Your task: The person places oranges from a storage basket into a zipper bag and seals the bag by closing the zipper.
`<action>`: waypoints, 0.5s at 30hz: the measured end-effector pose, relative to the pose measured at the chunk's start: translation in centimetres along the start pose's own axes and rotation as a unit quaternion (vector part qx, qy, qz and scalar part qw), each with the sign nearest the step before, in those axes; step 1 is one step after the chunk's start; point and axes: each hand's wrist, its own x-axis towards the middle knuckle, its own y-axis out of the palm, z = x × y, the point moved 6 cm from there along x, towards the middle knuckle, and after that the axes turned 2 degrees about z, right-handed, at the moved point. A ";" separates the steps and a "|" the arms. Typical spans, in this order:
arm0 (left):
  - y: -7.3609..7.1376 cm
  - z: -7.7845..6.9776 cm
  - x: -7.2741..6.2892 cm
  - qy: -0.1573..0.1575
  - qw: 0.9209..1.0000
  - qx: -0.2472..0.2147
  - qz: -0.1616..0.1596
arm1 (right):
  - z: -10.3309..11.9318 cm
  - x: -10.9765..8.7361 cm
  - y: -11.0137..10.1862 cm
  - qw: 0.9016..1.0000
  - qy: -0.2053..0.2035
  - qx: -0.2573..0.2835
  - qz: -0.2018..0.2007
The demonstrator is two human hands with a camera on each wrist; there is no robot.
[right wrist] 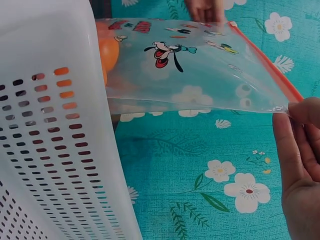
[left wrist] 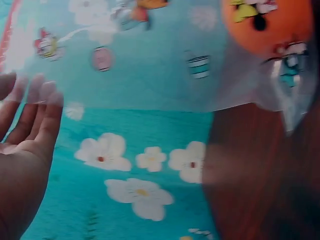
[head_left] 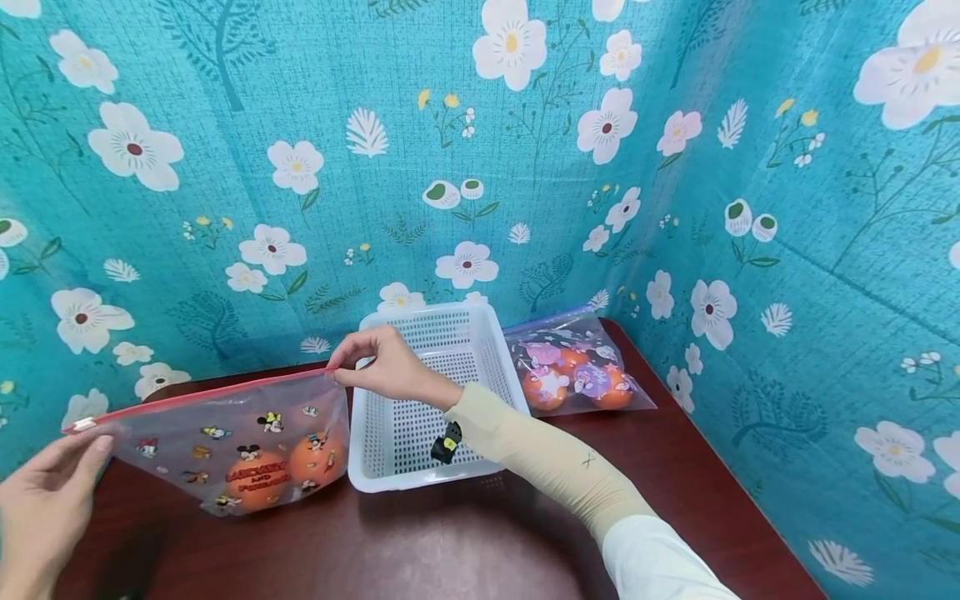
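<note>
A clear zip bag [head_left: 180, 450] with a red top strip and cartoon prints hangs stretched between my two hands, its strip sloping down to the left. Two round orange items [head_left: 318, 458] lie in its lower right part. My right hand [head_left: 386, 358] pinches the bag's right top corner between thumb and fingers, over the basket's left rim. At the opposite end, my left hand [head_left: 56, 483] pinches the edge just beneath the white slider [head_left: 84, 423]. In the left wrist view, the left fingers [left wrist: 47, 107] show behind the see-through film.
A white perforated basket [head_left: 397, 482] stands on the dark red table [head_left: 420, 542], under my right forearm. To its right lies another clear zip bag [head_left: 592, 337], purple-topped, with several round orange items inside. A teal flowered cloth [head_left: 360, 208] hangs behind and at the right.
</note>
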 end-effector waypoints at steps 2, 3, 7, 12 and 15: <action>0.2 0.8 0.0 -0.023 1.000 0.005 0.002 | 0.1 0.1 0.1 1.000 0.005 -0.014 0.008; 0.3 0.9 0.1 -0.027 1.000 0.000 -0.001 | 0.2 0.1 0.1 1.000 0.007 -0.021 0.012; -0.3 0.0 0.1 0.008 0.999 -0.030 -0.042 | 1.0 0.3 0.2 0.999 0.007 -0.038 0.022; -0.9 -0.9 0.3 0.047 0.995 -0.027 -0.083 | 2.9 0.6 0.1 1.000 -0.022 -0.008 0.005; -1.0 -0.2 0.7 0.039 0.996 -0.020 -0.083 | 3.8 0.4 0.2 0.999 -0.031 0.010 0.004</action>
